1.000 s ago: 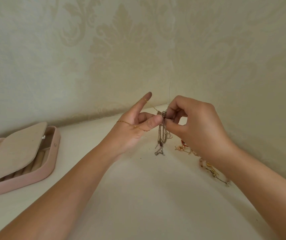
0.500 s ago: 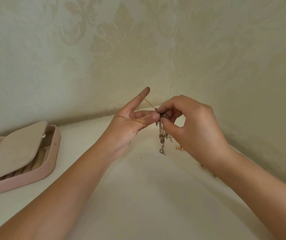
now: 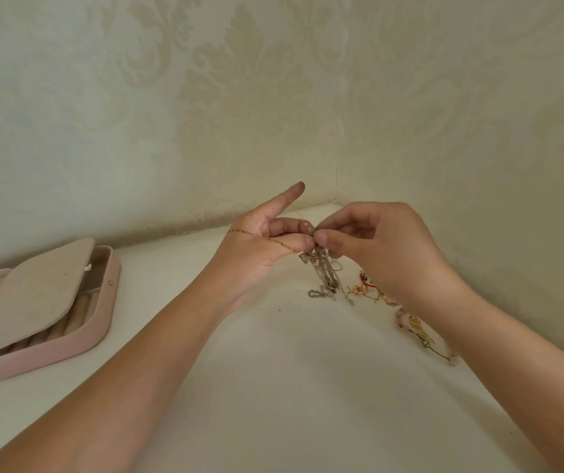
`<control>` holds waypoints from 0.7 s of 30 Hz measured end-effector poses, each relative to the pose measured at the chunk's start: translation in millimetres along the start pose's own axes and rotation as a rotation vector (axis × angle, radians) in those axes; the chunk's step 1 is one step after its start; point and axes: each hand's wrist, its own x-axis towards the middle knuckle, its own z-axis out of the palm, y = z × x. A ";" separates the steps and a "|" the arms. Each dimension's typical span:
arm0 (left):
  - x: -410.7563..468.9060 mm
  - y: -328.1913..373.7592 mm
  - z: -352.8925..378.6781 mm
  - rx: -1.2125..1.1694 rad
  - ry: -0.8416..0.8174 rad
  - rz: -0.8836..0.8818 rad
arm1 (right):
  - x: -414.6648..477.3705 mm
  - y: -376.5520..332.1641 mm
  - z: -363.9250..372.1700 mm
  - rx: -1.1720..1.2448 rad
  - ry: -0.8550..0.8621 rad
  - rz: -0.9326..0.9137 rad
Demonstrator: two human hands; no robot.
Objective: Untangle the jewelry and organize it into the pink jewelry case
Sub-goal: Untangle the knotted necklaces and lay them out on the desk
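Note:
A knot of tangled silver chains [image 3: 321,271] hangs above the white surface between my two hands. My left hand [image 3: 260,247] pinches the top of the tangle with thumb and a finger, its index finger pointing up, and a thin gold chain [image 3: 263,237] runs across its back. My right hand [image 3: 376,247] pinches the same knot from the right with thumb and fingertips. The pink jewelry case [image 3: 79,339] lies open at the far left, a beige flap over its ring rolls.
More jewelry lies on the white surface [image 3: 291,387] under my right wrist: a red and coral piece [image 3: 364,285] and a gold and pink strand [image 3: 420,331]. Patterned walls meet in a corner just behind my hands.
The tangle hangs lower, its end now close to the surface. My right hand has shifted slightly right, uncovering the loose jewelry under it. The gold chain stays draped over my left hand.

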 end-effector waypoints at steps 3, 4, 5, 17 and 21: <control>1.8 -1.4 -1.4 0.017 0.032 0.003 | -1.6 1.6 2.9 -0.039 0.009 -0.018; 2.4 -1.4 -1.8 0.010 0.024 0.001 | -2.3 2.4 4.4 -0.059 0.022 -0.024; 2.6 -1.2 -2.2 -0.003 0.010 -0.003 | -2.9 3.2 5.6 -0.062 0.035 -0.027; 4.0 0.4 -7.0 -0.032 -0.081 -0.033 | -2.0 5.8 10.8 0.052 -0.160 0.093; 3.5 -2.7 -5.9 0.059 -0.086 -0.058 | -5.9 11.3 18.5 -0.073 -0.027 -0.017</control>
